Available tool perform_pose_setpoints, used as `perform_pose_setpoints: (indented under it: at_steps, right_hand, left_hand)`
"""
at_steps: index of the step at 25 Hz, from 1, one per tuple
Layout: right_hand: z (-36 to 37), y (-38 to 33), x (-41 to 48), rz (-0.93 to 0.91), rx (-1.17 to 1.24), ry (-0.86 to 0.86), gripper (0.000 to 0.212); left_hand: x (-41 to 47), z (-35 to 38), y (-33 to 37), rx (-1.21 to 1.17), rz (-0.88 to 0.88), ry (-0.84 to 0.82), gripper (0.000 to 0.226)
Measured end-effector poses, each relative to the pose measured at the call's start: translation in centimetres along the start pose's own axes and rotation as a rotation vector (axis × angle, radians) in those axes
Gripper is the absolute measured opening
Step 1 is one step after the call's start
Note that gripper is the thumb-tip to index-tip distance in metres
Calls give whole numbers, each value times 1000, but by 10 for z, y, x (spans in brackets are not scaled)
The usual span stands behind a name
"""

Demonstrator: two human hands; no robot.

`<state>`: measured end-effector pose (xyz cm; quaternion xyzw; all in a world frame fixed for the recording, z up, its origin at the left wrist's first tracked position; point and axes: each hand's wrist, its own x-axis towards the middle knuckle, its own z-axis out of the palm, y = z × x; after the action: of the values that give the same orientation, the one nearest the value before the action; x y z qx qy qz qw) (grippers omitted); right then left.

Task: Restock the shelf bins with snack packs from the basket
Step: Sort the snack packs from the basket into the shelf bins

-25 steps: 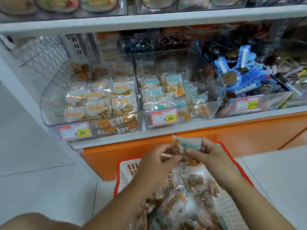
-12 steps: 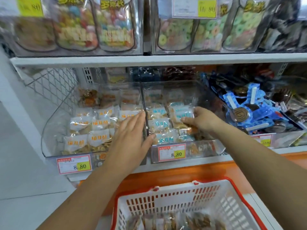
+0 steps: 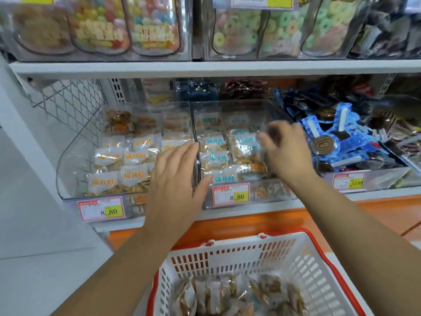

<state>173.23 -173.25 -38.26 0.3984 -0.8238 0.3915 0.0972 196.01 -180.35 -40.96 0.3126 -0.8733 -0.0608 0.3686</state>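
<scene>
Snack packs (image 3: 227,295) stand jumbled on edge in the basket (image 3: 257,254). More lie shingled in the middle bin (image 3: 271,190), long axis front-to-back and labels toward the rear. They are probably light, crinkly and brittle inside, so pinch a sealed edge. The left hand (image 3: 177,179) hovers with straight fingers (image 3: 182,151). The right hand (image 3: 289,153) curls, blurred, and I cannot tell its hold.

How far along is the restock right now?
Done: left bin and middle bin both hold rows of stocked packs. In hand: nothing visible; left hand open at the divider, right hand loosely curled over the middle bin. Left: a layer of snack packs lies in the basket.
</scene>
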Motion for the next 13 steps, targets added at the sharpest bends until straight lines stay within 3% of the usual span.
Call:
perform_pose_setpoints:
  at_steps: [2,3,5,7,9,11,12,13]
  right_hand:
    - [-14,15,-42,-45,336,353,12]
    - [-13,26,-69,-26,420,436,9]
    - [7,56,-125,121,414,385,9]
    - [44,107,-181,345,220,64,7]
    - [73,159,-234,577,102,-436,11]
    - [85,196,-280,780,109,-869,29]
    - [84,205,-299,772,-1,-1094,45]
    - [85,212,-313,686,-183,-1212,65]
  left_hand:
    - [-19,3,15,-109,125,67,46]
    - [-33,10,21,-151,183,26,42]
    - [-70,33,29,-199,246,-193,37]
    - [-115,62,31,-202,191,-533,40]
    - [-160,89,25,-129,69,-871,44]
    - [-199,107,18,-81,-31,-1107,46]
    - [-217,112,16,-77,-97,-1178,49]
    - [-231,117,13,-67,-162,-1229,52]
